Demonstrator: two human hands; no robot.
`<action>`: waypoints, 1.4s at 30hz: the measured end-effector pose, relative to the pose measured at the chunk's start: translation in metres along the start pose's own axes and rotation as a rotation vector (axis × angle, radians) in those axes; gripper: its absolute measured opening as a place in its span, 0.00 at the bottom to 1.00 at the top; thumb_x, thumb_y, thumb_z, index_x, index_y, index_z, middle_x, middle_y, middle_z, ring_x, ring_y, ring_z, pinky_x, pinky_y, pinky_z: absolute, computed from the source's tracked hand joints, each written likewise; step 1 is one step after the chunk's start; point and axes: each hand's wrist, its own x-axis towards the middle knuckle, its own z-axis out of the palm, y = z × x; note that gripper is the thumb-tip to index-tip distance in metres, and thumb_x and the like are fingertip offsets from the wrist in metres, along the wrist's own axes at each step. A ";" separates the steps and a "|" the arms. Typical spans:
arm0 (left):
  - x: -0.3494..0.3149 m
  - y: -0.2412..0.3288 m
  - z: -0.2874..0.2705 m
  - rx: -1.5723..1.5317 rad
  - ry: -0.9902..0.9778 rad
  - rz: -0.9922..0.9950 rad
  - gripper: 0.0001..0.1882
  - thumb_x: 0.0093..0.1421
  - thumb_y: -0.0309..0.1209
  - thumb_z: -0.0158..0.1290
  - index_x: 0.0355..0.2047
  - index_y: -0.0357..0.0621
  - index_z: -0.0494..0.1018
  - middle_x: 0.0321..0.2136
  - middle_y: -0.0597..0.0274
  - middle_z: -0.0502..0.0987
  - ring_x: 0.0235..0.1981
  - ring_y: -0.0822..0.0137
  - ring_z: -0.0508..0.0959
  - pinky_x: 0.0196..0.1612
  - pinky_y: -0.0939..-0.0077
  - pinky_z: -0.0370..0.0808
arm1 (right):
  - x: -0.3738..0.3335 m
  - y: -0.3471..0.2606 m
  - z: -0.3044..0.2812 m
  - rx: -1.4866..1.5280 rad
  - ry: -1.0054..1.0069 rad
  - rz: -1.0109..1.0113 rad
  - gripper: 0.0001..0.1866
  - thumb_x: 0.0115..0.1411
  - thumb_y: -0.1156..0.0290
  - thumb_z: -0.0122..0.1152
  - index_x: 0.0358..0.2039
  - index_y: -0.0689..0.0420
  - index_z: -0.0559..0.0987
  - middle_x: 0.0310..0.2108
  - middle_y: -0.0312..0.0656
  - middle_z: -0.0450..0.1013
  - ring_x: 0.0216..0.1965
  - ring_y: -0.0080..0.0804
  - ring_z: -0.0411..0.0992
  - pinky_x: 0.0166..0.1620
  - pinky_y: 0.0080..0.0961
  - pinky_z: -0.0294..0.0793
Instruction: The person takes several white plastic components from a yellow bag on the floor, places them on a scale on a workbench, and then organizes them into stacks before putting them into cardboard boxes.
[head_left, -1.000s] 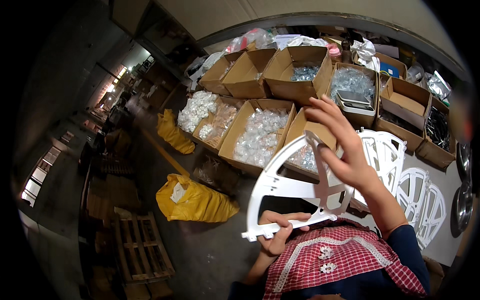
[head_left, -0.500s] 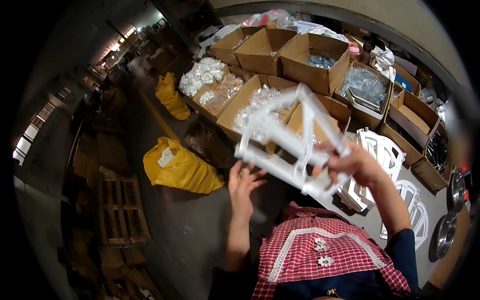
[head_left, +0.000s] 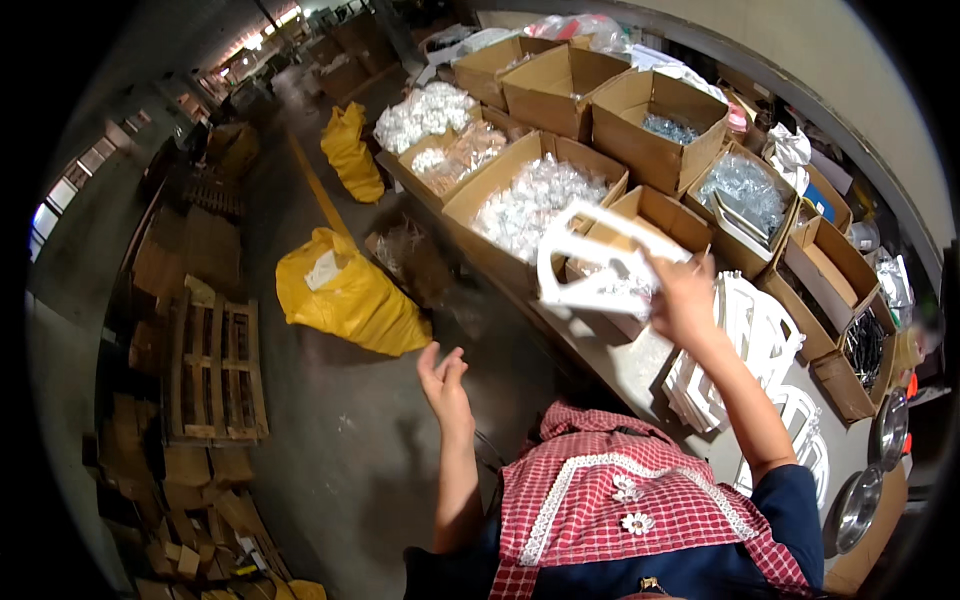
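Observation:
A white plastic frame [head_left: 590, 292] with a curved rim and open gaps hangs over the table, tilted and a little blurred. My right hand [head_left: 683, 298] grips it by its right side. Out over the floor, my left hand [head_left: 443, 385] is raised with fingers apart and nothing in it. Just right of my right forearm a stack of similar white frames [head_left: 745, 335] lies on the table [head_left: 640, 368]. A few more white frames [head_left: 797, 440] lie nearer to me. Behind the held frame is a carton of clear-wrapped small parts [head_left: 540, 200].
Several open cartons [head_left: 655, 125] fill the table's far side. A carton of black parts [head_left: 865, 350] and two round metal bowls [head_left: 858, 505] stand at the right. On the floor to the left are yellow sacks [head_left: 345, 290] and a wooden pallet [head_left: 215, 365].
The white frame has moved away from me and turned in my right hand. My left hand has drawn back left and down, away from it.

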 end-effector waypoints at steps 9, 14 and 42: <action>-0.003 -0.019 0.013 -0.043 -0.061 -0.059 0.24 0.65 0.25 0.50 0.60 0.34 0.59 0.54 0.53 0.70 0.52 0.64 0.73 0.51 0.71 0.72 | 0.017 0.024 0.062 -0.289 0.057 -0.019 0.39 0.49 0.75 0.60 0.63 0.53 0.58 0.32 0.51 0.74 0.37 0.48 0.73 0.55 0.47 0.62; 0.002 -0.019 0.016 -0.013 -0.086 0.069 0.21 0.66 0.25 0.49 0.58 0.35 0.62 0.55 0.53 0.69 0.53 0.64 0.73 0.52 0.71 0.71 | 0.008 -0.002 0.016 0.120 0.008 0.095 0.45 0.48 0.71 0.63 0.68 0.50 0.56 0.32 0.50 0.76 0.39 0.48 0.75 0.58 0.46 0.59; -0.048 0.097 0.094 -0.227 -1.146 0.191 0.14 0.53 0.23 0.59 0.38 0.24 0.75 0.33 0.47 0.80 0.33 0.64 0.79 0.38 0.74 0.75 | -0.108 -0.023 -0.047 2.626 -0.466 -0.139 0.38 0.59 0.62 0.51 0.62 0.78 0.55 0.18 0.45 0.70 0.21 0.31 0.69 0.39 0.26 0.68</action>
